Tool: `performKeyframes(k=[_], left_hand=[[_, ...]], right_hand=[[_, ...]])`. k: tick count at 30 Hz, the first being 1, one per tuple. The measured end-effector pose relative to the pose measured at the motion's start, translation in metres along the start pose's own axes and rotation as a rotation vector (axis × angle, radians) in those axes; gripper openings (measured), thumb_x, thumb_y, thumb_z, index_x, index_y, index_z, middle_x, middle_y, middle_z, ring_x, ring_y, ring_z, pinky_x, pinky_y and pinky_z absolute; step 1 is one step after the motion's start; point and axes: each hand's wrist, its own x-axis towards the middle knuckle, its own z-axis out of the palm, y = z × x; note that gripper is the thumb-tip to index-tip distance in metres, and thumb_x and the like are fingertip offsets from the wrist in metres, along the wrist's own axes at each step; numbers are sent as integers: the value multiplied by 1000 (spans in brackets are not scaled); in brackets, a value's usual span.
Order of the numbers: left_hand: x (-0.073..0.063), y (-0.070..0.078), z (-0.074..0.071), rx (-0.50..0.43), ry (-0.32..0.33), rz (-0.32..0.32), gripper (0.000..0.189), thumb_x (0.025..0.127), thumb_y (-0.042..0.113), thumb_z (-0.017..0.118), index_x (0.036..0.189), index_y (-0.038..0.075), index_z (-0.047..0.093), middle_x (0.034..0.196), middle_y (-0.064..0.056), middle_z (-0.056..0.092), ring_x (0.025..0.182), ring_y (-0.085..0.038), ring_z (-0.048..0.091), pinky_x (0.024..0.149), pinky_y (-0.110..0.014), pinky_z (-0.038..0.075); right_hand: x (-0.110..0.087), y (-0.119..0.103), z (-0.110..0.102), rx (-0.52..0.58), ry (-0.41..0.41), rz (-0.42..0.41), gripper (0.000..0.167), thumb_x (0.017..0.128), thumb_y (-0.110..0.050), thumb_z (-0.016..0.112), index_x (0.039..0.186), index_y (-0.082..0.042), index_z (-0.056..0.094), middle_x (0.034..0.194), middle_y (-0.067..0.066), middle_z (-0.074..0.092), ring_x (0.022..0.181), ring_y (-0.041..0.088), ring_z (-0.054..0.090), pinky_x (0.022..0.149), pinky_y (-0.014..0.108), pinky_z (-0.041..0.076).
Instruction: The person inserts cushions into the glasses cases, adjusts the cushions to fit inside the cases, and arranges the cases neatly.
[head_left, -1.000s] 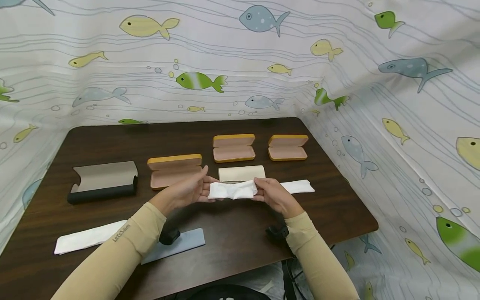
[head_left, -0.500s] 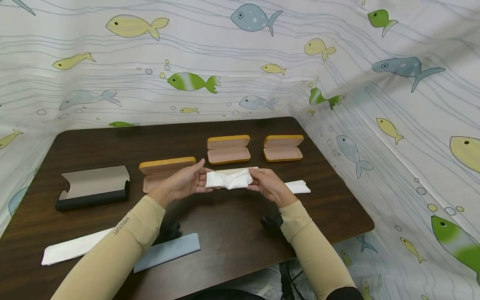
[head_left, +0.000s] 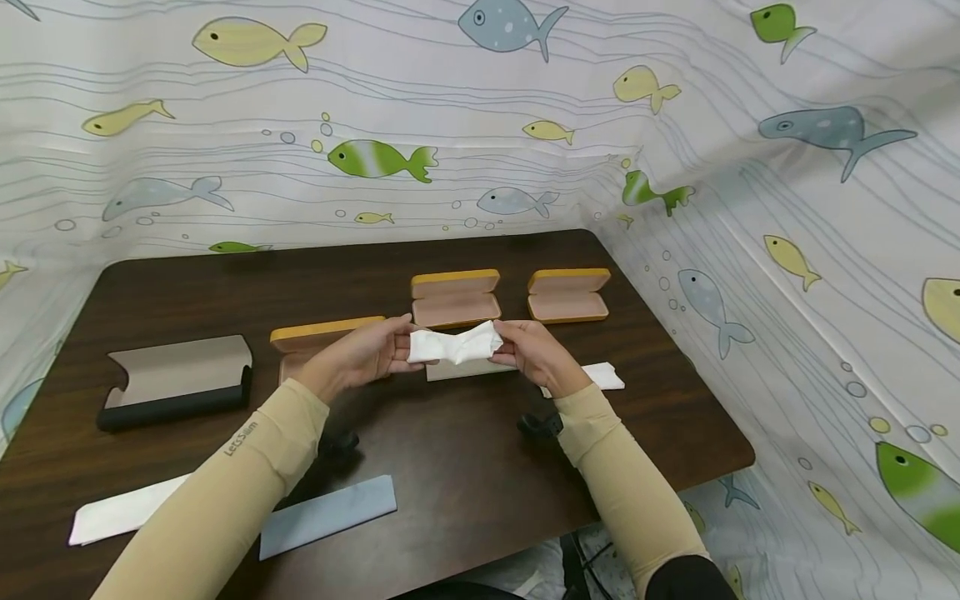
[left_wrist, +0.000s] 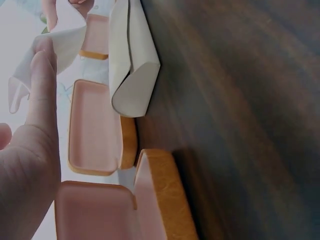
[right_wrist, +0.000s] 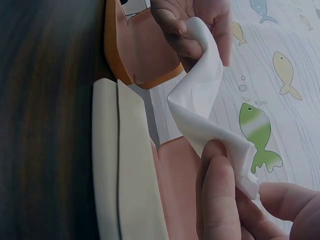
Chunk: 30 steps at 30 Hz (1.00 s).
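Observation:
A folded white cloth (head_left: 453, 343) hangs slack and slightly twisted between my two hands, above the table. My left hand (head_left: 367, 354) pinches its left end, and the right hand (head_left: 536, 357) grips the opposite end between thumb and fingers (right_wrist: 218, 185). Just beneath the cloth lies a cream glasses case (head_left: 471, 370) with its flap down; the left wrist view shows its triangular end. Behind the hands stand yellow-edged glasses cases with pink linings, one at the middle (head_left: 456, 312) and one at the right (head_left: 568, 307), lids up. My left hand partly covers a third yellow case (head_left: 296, 365).
At the left is a black glasses case (head_left: 176, 375) with its grey-lined flap raised. A white folded cloth (head_left: 123, 510) and a blue-grey folded cloth (head_left: 330, 515) lie near the front. Another white cloth (head_left: 603, 377) sits beyond my right wrist. A fish-patterned curtain (head_left: 420, 100) surrounds the table.
Both hands have lifted the white cloth slightly higher and farther back, so the cream case now shows below it rather than behind it. The head view has shifted a little.

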Motion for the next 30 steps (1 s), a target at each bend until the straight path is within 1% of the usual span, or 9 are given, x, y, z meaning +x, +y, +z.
performKeyframes(k=[3,5,7,10,14,17,21,24,30], left_hand=[[3,4,-2,15,-9,3,44,113,34,29,129,-4,46,113,-11,68,102,-23,72,98,-39,53],[5,6,-3,26,-15,3,48,113,34,27,134,-6,44,113,-11,68,103,-22,72,100,-39,53],[8,9,-3,27,-11,-1,48,114,33,26,137,-7,42,112,-10,68,101,-21,72,97,-37,54],[12,12,-4,28,5,-4,47,114,31,27,135,-6,45,108,-9,70,99,-21,73,90,-33,57],[17,18,-5,65,27,2,46,113,31,29,135,-6,47,107,-9,71,100,-23,73,96,-40,55],[21,24,-6,90,36,-7,49,113,32,30,141,-6,43,109,-9,70,102,-23,72,98,-43,53],[28,32,-9,90,53,-36,52,113,32,29,146,-7,38,112,-10,67,100,-21,72,91,-36,57],[33,39,-13,86,73,-49,51,113,31,28,145,-8,39,113,-12,66,98,-22,72,86,-32,59],[42,49,-18,109,100,-85,47,113,27,26,145,-7,34,114,-14,58,102,-24,68,90,-32,57]], right_hand=[[5,-4,-1,-16,4,1,37,109,-15,50,134,11,57,92,7,69,79,13,70,71,24,59],[8,-6,-2,-18,0,-1,33,108,-14,50,129,10,59,91,7,68,79,13,69,71,24,59],[12,-8,-3,-8,-1,-2,27,108,-13,51,122,7,63,89,7,68,77,13,69,70,24,59],[19,-10,-5,2,-3,-4,22,107,-12,52,115,4,65,87,6,68,75,13,70,70,24,59],[28,-14,-7,-9,2,1,25,107,-11,54,121,6,64,91,7,68,79,14,70,71,24,59],[35,-17,-9,-17,6,12,28,106,-11,55,126,8,61,92,7,66,77,14,68,70,23,59],[46,-22,-14,3,13,19,30,106,-10,54,128,9,60,89,7,67,73,14,68,67,23,59],[54,-25,-17,11,14,19,32,106,-9,54,130,11,58,88,8,68,72,14,69,66,23,59],[68,-30,-20,5,26,47,37,106,-10,54,136,11,55,94,10,68,74,14,71,67,23,59]])
